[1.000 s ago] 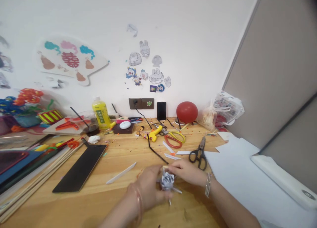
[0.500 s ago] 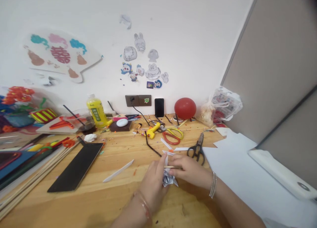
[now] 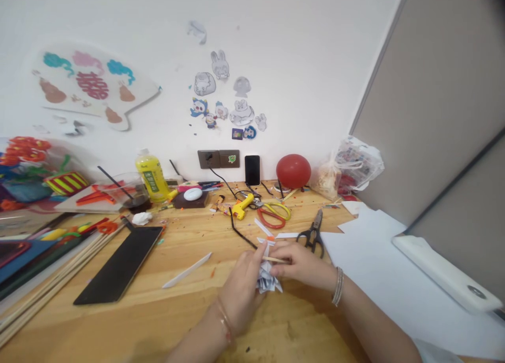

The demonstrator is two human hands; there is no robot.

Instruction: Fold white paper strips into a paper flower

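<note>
Over the near part of the wooden table, my left hand is closed on a folded white paper piece with pointed, layered edges. A narrow white strip rises from it beside my left thumb. My right hand pinches a thin wooden stick, which lies across the top of the paper piece. Its fingertips also touch or nearly touch the paper. Part of the paper is hidden by my fingers. Just beyond my right hand lie black-handled scissors.
White paper sheets cover the right side. A paper strip, a black board and long wooden sticks lie left. Farther back are a yellow glue gun, red-and-yellow-handled scissors, a yellow bottle and a red balloon.
The wooden stick has shifted slightly up and tilted against the paper piece. More of the paper's layered edges show now. The whole view has moved a little.
</note>
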